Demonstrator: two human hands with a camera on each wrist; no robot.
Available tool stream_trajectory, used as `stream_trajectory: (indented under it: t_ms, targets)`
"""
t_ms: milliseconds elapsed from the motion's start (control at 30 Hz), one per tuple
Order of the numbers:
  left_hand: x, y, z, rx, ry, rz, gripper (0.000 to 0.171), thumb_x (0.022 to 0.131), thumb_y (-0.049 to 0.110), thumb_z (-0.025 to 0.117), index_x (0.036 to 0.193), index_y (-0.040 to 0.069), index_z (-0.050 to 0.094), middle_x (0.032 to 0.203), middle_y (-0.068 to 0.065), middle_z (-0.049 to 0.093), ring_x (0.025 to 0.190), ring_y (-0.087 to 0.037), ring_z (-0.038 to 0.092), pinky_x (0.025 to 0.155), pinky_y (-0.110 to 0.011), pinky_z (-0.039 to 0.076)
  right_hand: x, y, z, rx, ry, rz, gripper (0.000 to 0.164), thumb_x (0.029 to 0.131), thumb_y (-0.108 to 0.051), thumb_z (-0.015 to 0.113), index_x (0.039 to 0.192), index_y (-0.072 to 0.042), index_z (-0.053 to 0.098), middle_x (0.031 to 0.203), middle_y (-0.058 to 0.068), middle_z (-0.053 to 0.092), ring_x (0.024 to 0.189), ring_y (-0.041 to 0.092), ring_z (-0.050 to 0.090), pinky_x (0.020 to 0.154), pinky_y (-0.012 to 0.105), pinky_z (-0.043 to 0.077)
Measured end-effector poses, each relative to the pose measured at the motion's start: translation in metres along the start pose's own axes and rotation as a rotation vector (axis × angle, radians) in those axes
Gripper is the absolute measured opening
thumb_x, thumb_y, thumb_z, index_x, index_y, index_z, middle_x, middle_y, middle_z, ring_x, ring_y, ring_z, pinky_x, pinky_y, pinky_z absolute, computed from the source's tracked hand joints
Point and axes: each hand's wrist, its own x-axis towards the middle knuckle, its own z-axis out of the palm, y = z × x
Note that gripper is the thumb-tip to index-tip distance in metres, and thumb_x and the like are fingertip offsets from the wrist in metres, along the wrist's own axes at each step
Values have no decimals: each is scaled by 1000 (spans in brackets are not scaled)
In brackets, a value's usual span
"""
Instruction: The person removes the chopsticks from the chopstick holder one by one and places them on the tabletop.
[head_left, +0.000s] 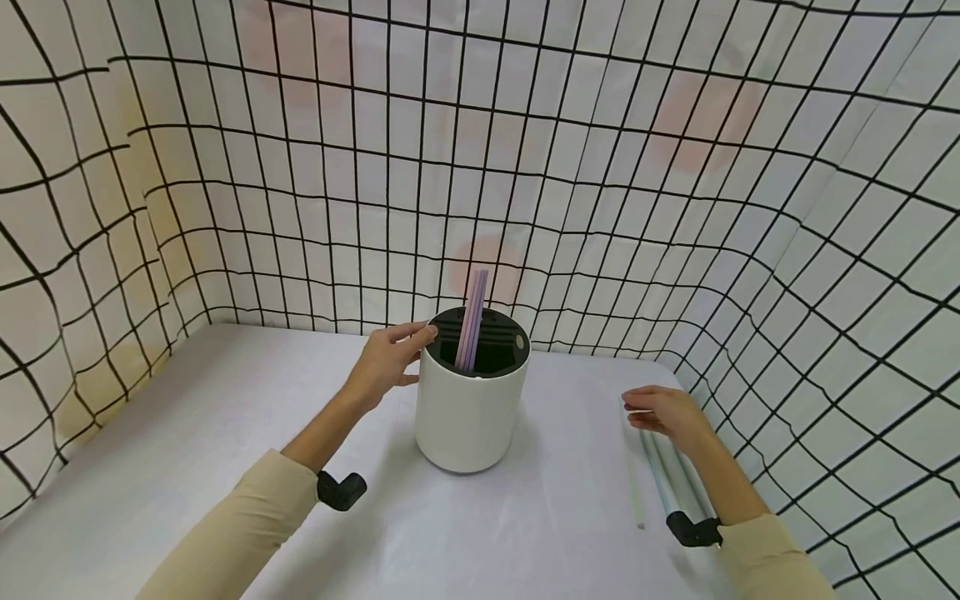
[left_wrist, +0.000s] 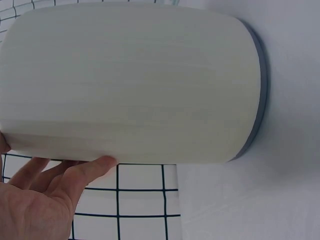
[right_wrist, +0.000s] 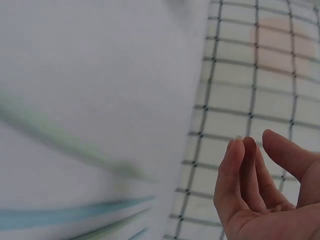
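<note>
A white cylindrical holder (head_left: 467,421) with a black slotted top stands upright on the table. Several thin lilac sticks (head_left: 472,321) lean in its larger opening. My left hand (head_left: 390,357) grips the holder at its upper left, the thumb on the rim and other fingers at the outer wall; the left wrist view has the fingertips against the white side (left_wrist: 135,85). Over at the right, my right hand (head_left: 667,412) is held above the sticks with nothing in it, a gap showing between thumb and fingers (right_wrist: 232,170). A pale green stick (head_left: 634,487) lies just left of it.
Light blue and greenish sticks (head_left: 660,471) lie side by side under the right forearm. White walls with a black grid (head_left: 465,167) enclose the table (head_left: 322,533) at the back and on both sides, the right one close to the right arm.
</note>
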Motion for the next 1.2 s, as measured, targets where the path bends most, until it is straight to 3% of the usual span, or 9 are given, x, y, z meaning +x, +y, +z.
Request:
stream_trajectory:
  t_ms: [167, 300, 433, 567, 800, 933, 1200]
  targets:
    - [0, 1, 0, 8, 1, -6, 60, 100, 47, 62, 148, 13, 53, 151, -9, 54, 141, -34, 50, 98, -52, 56, -9, -50, 26, -9, -42, -95, 53, 99, -26, 68, 136, 9, 54, 101, -5, 71, 89, 8, 73, 86, 25, 61]
    - [0, 2, 1, 6, -6, -6, 60, 100, 47, 62, 148, 13, 53, 150, -9, 54, 141, -34, 50, 97, -52, 57, -17, -88, 51, -4, -45, -135, 52, 97, -29, 71, 134, 5, 57, 114, 9, 71, 91, 10, 74, 90, 25, 61]
    - [1, 1, 0, 0, -13, 8, 61, 100, 47, 62, 149, 12, 52, 151, -10, 54, 142, -36, 48, 98, -53, 56, -25, -124, 78, 35, -68, -198, 47, 97, -24, 72, 130, 6, 59, 114, 12, 71, 92, 13, 74, 92, 27, 60]
    - [2, 2, 0, -1, -14, 8, 61, 100, 48, 62, 148, 12, 53, 151, -10, 54, 142, -35, 48, 97, -52, 56, -34, -151, 102, 7, -122, -259, 40, 97, -23, 71, 126, 3, 63, 114, 11, 72, 97, 18, 74, 97, 31, 59]
    - [2, 0, 0, 4, -4, -3, 61, 100, 47, 61, 148, 12, 52, 151, -10, 54, 142, -36, 48, 98, -52, 56, -37, -173, 140, -40, -211, -334, 31, 97, -17, 69, 120, 3, 67, 119, 18, 69, 107, 33, 71, 98, 35, 59]
    - [2, 0, 1, 3, -3, -10, 61, 100, 48, 62, 148, 12, 53, 151, -10, 53, 142, -35, 48, 97, -52, 56, -34, -178, 155, -65, -229, -334, 29, 97, -16, 69, 120, 2, 68, 123, 17, 69, 105, 30, 72, 97, 37, 59]
    - [1, 0, 0, 6, -2, -6, 62, 99, 49, 62, 149, 11, 53, 152, -11, 52, 141, -35, 49, 97, -52, 56, -24, -179, 170, -201, -173, -322, 28, 93, -26, 74, 116, -9, 74, 118, 8, 73, 102, 30, 71, 94, 39, 59]
